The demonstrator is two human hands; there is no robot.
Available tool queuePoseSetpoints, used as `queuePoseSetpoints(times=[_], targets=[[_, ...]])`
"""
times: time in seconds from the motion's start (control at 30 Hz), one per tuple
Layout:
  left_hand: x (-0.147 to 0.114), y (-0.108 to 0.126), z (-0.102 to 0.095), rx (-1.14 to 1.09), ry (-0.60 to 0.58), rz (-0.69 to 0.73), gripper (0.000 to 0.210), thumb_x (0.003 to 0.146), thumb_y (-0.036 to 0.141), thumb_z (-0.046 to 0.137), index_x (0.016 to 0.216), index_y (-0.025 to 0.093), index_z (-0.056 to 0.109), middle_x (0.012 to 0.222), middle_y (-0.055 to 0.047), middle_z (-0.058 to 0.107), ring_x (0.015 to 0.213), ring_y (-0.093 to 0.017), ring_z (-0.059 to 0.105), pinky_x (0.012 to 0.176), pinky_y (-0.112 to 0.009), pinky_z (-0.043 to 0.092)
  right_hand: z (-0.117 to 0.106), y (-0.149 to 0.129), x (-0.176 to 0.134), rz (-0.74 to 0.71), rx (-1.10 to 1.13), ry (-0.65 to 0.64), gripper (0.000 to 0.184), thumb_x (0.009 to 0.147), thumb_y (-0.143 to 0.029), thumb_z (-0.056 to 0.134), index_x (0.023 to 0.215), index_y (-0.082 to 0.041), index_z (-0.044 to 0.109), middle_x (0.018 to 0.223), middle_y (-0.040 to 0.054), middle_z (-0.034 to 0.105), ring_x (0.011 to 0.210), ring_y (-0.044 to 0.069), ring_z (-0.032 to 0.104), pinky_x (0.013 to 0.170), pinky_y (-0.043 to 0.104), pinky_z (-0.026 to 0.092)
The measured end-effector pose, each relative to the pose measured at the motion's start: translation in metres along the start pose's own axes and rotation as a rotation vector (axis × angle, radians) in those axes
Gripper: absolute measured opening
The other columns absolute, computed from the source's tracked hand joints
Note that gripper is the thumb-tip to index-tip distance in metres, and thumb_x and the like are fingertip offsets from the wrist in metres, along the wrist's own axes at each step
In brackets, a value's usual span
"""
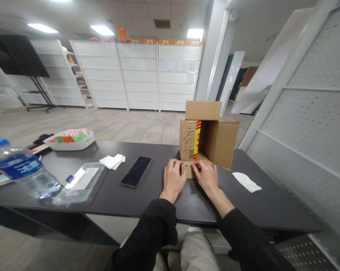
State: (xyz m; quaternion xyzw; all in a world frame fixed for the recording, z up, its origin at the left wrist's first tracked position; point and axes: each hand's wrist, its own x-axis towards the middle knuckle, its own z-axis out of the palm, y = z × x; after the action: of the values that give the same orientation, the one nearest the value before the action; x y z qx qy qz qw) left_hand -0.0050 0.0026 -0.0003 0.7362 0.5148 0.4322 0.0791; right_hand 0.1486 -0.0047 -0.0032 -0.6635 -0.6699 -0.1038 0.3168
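Note:
An open cardboard box lies on its side, its opening toward me and its flaps spread. The left flap carries several small round greyish spots, and beside them runs a yellow and red strip. My left hand is closed at the left edge of the lower flap, thumb against the cardboard. From the right, my right hand pinches at the same flap; whatever is between its fingertips is too small to make out. Several thin dark nail-like pieces lie side by side on the table just below the flap.
On the dark table are a phone, white tissue, a clear plastic case, a water bottle and a white basket with colourful packets. Another folded tissue lies right. A perforated panel stands beyond the right edge.

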Motion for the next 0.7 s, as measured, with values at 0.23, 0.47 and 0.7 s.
queuePoseSetpoints(times=[0.23,0.47,0.7], targets=[[-0.001,-0.001,0.001,-0.008,0.007,0.001,0.016,0.087,0.019,0.052,0.101,0.021,0.06,0.105,-0.005,0.06,0.099,-0.019,0.06,0.088,-0.034,0.045,-0.003,-0.001,0.001,0.0,0.015,0.028,0.031,0.097,-0.037,0.041,0.083,-0.021,0.063,0.086,0.0057,0.069,0.084,0.021,0.059,0.074,0.033,0.03],[-0.001,-0.001,0.001,-0.007,0.007,-0.001,0.017,0.088,0.019,0.051,0.102,0.021,0.06,0.106,-0.005,0.06,0.098,-0.019,0.06,0.088,-0.034,0.045,-0.014,0.001,-0.012,-0.123,0.119,-0.062,0.022,0.093,-0.029,0.045,0.089,-0.022,0.065,0.093,0.0051,0.068,0.094,0.023,0.058,0.08,0.035,0.034],[-0.001,0.0,0.0,-0.008,-0.003,-0.012,0.017,0.088,0.019,0.05,0.102,0.021,0.06,0.107,-0.005,0.06,0.1,-0.019,0.06,0.089,-0.034,0.045,-0.034,0.005,-0.031,-0.268,0.166,-0.239,0.02,0.09,-0.035,0.053,0.102,-0.026,0.066,0.111,0.007,0.065,0.107,0.025,0.055,0.088,0.04,0.037]])
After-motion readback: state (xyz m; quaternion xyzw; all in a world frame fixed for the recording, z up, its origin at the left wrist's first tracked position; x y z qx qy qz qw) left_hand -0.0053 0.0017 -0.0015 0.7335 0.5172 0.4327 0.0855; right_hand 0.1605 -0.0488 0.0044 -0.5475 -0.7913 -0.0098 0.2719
